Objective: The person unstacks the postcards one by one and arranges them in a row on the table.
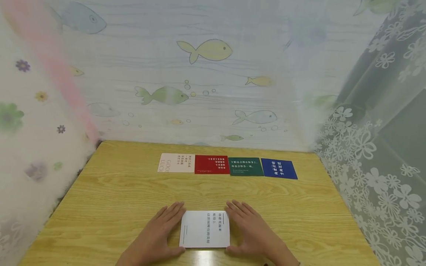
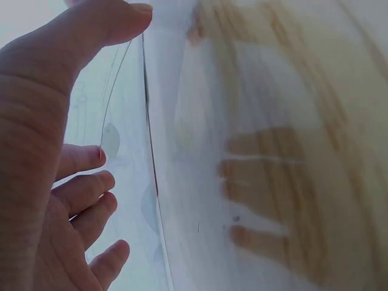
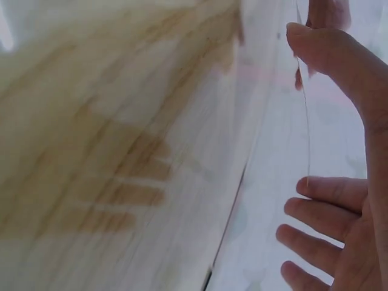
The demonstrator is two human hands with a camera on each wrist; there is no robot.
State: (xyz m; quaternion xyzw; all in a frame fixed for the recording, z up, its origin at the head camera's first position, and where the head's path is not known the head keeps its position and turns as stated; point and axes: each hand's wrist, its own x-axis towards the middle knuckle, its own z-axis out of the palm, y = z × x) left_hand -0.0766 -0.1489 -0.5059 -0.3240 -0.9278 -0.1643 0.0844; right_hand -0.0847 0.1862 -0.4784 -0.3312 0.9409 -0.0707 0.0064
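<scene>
A white card (image 1: 204, 229) with dark vertical lettering lies between my two hands, printed face up toward the head camera. My left hand (image 1: 159, 231) holds its left edge, thumb at the near corner and index finger at the far corner. The right hand (image 1: 249, 231) holds the right edge in the same way. In both wrist views the card shows only as a thin edge line running from thumb to index finger, and the other fingers are spread loosely. Both hands appear raised off the wooden table (image 1: 100, 210), which reflects them.
Toward the table's far side lies a row of cards: a cream card (image 1: 173, 168), a red card (image 1: 212, 164), a green card (image 1: 246, 166) and a blue card (image 1: 279, 168). Behind them hangs a fish-patterned curtain (image 1: 206, 122). A flowered lace curtain (image 1: 376, 177) borders the right side.
</scene>
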